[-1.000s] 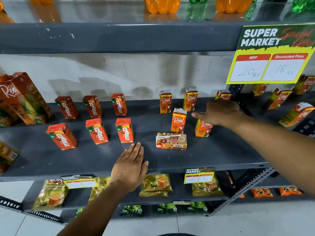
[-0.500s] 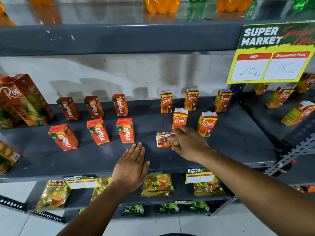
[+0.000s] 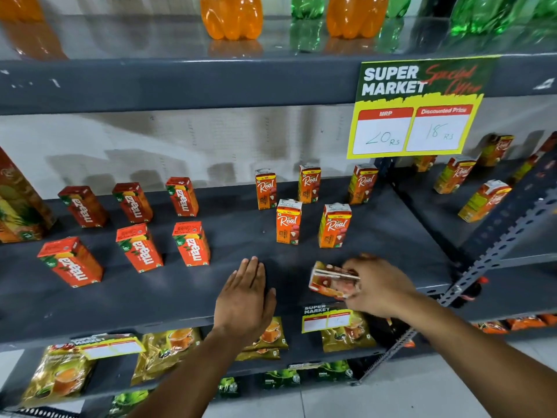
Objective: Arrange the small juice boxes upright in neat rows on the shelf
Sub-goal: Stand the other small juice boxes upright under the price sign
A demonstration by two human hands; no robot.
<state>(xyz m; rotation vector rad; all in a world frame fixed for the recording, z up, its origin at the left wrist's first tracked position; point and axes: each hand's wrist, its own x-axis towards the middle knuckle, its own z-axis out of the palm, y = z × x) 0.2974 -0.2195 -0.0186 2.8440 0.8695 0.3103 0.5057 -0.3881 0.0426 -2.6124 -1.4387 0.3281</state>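
My right hand grips a small orange Real juice box, tilted on its side just above the front of the grey shelf. Behind it two Real boxes stand upright, with three more in a back row. On the left, several red Maaza boxes stand in two rows. My left hand rests flat on the shelf's front edge, fingers together, holding nothing.
A yellow price sign hangs from the upper shelf, which carries orange and green bottles. A tall Real carton stands at far left. More juice boxes sit on the right-hand shelf behind a slotted metal post. Yellow packets fill the lower shelf.
My right hand came back from the upright Real box at the right, reached the box lying flat at the shelf front, and has lifted it, tilted. The left hand stayed put.
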